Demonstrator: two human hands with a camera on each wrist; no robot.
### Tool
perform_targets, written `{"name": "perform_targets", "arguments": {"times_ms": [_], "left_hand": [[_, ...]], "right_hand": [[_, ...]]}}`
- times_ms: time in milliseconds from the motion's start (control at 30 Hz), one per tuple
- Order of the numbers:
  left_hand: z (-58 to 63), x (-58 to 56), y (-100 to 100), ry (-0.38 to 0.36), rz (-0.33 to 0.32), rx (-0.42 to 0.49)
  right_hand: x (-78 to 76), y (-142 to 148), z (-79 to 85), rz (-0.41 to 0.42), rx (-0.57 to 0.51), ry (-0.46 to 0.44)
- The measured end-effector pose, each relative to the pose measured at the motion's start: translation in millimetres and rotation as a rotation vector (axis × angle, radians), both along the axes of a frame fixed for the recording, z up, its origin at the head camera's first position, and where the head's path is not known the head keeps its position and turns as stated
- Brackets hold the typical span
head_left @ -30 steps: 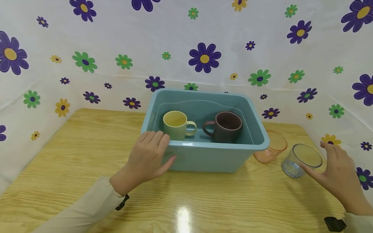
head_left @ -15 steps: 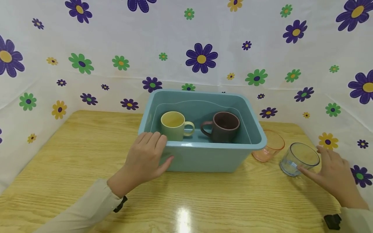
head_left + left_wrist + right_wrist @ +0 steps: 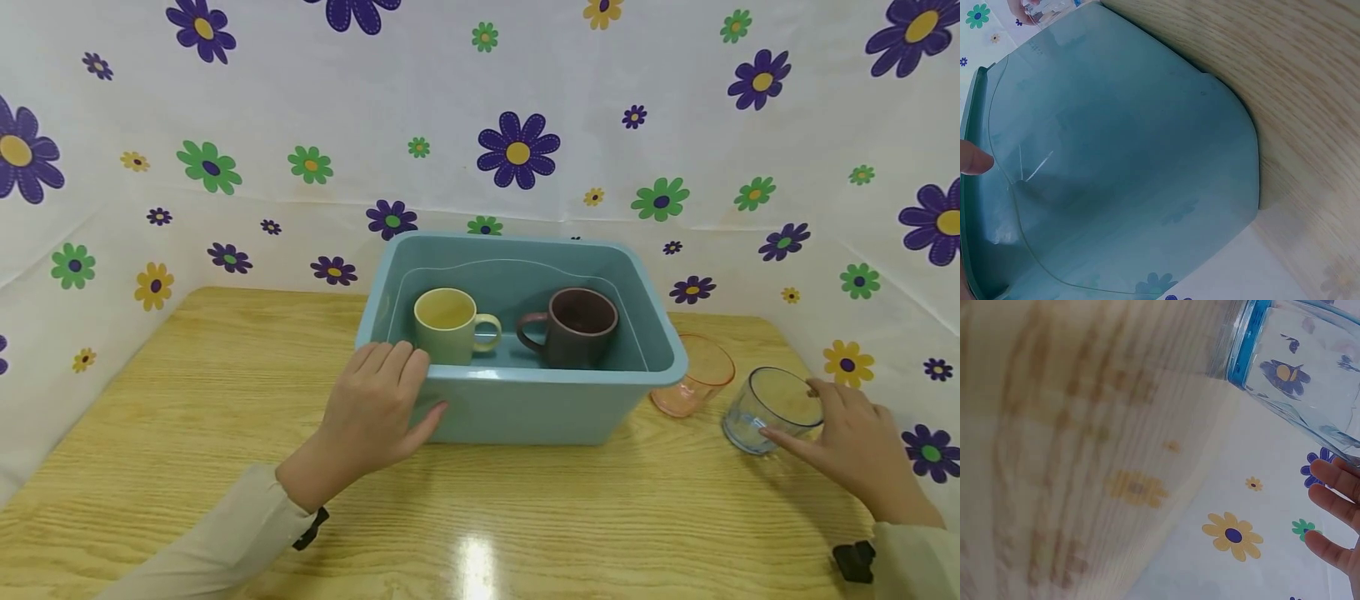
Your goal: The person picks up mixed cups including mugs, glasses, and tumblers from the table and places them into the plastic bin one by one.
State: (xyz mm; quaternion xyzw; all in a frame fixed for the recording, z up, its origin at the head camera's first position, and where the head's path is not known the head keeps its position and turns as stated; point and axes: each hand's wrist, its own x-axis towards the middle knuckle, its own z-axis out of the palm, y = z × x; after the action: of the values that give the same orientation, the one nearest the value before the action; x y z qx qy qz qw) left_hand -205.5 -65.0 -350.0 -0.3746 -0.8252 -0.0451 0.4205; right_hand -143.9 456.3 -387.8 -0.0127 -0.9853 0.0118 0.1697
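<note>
My left hand [image 3: 367,404] grips the near rim of a light blue plastic bin [image 3: 525,408], fingers over the edge and thumb against the outer wall. In the left wrist view the bin's wall [image 3: 1122,137] fills most of the picture. Inside stand a pale yellow mug [image 3: 444,337] and a dark brown mug [image 3: 581,337], their handles facing each other. My right hand [image 3: 858,442] is at the right side of a clear, blue-tinted glass [image 3: 750,423], thumb in front, fingers at the rim. Spread fingers [image 3: 1335,481] show below the glass [image 3: 1249,344] in the right wrist view.
An orange-tinted glass [image 3: 678,398] stands between the bin and the blue-tinted glass, partly hidden by the bin's corner. All rest on a wood-grain table [image 3: 360,533]. A white flowered cloth [image 3: 315,92] hangs behind and along the sides.
My right hand has moved left, closer around the blue-tinted glass. The left hand keeps its grip on the rim, and the bin and mugs stay in place.
</note>
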Motion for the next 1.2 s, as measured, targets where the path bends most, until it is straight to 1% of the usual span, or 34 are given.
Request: {"name": "perform_targets", "arguments": {"times_ms": [500,867,1200], "left_hand": [[-0.7,0.0,-0.4,0.003,-0.001,0.003],[-0.3,-0.9,0.0,0.013,0.0,-0.001],[-0.5,-0.1,0.3,0.003,0.004,0.005]], "right_hand": [[-2.6,5.7,-5.9,-0.014,-0.047,-0.024],[-4.6,2.7,-2.6,-0.032,-0.058,-0.087],[-5.8,-0.3,-3.1,-0.026,-0.08,-0.045]]}}
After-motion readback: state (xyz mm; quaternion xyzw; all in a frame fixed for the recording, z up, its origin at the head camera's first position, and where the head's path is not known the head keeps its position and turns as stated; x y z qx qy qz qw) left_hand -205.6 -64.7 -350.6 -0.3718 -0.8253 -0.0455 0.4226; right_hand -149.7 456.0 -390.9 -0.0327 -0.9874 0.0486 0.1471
